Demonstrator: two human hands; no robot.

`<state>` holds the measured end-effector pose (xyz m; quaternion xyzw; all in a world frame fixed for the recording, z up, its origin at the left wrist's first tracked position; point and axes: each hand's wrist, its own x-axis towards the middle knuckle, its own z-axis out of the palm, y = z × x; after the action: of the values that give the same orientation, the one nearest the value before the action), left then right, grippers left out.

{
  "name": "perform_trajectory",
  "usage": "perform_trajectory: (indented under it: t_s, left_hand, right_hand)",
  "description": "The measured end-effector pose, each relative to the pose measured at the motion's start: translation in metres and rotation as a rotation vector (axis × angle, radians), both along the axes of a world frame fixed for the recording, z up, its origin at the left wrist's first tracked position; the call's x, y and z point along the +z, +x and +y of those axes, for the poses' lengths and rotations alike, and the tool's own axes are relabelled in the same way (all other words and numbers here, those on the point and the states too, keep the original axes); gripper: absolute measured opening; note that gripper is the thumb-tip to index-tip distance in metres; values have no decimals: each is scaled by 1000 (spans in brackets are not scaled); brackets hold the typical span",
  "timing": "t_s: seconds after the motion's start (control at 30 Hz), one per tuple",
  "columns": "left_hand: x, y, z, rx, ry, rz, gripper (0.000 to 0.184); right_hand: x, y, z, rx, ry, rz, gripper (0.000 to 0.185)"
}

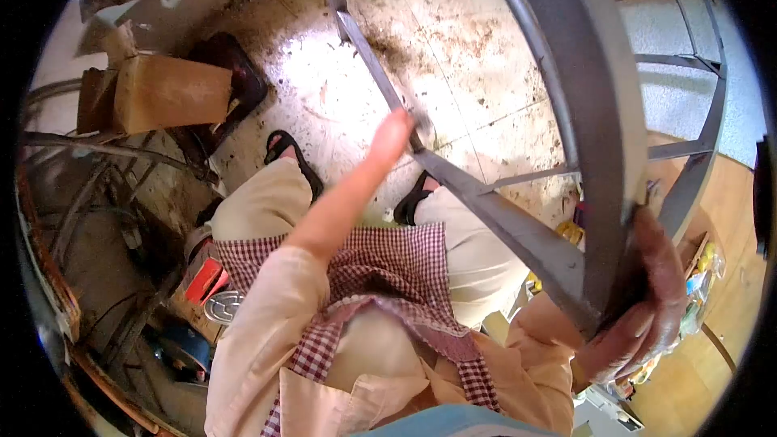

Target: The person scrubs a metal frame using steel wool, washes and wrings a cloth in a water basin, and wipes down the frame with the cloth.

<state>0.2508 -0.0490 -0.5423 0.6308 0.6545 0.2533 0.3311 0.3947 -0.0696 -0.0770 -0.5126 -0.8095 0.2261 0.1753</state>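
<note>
A large grey metal frame (607,105) of welded bars stands tilted in front of me, reaching past the top of the view. My right hand (647,316) is closed around its lower corner, fingers wrapped over the edge. My left hand (392,139) is closed at a slanting bar (465,186) of the same frame. A small greyish blur shows just past the left fingers, and what they hold is too smeared to name.
A cardboard box (171,91) rests at the left near a dark chair-like piece (235,73). Bent metal rods (73,202) and a blue tape roll (182,350) lie lower left. Debris covers the tiled floor (453,57). Packets (700,283) sit at right.
</note>
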Motion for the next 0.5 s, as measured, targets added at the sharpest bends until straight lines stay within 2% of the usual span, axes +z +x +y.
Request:
perform_trajectory:
  t_s: [0.03,0.07,0.13,0.23,0.33,0.4,0.43,0.5]
  left_hand:
    - [20,7,-20,10,79,-175,22]
    - [42,2,-27,-158,36,-58,29]
    - [40,-15,-13,-266,13,-102,27]
    - [39,-18,-11,-267,74,-106,26]
    - [36,-30,12,83,77,-9,23]
    - [47,-43,43,182,224,23,24]
    - [50,-47,55,180,251,72,24]
    - [38,-37,42,24,136,84,22]
  right_hand:
    - [2,0,1,-8,6,4,53]
    - [4,-1,1,-17,13,8,53]
    - [0,-6,0,-82,24,16,53]
    - [-11,-5,-4,-200,131,29,54]
    - [-27,-8,-12,-426,278,61,55]
    - [-26,-7,-10,-462,251,118,55]
    - [-26,-7,-10,-466,252,135,55]
    - [-30,-6,-15,-488,296,144,55]
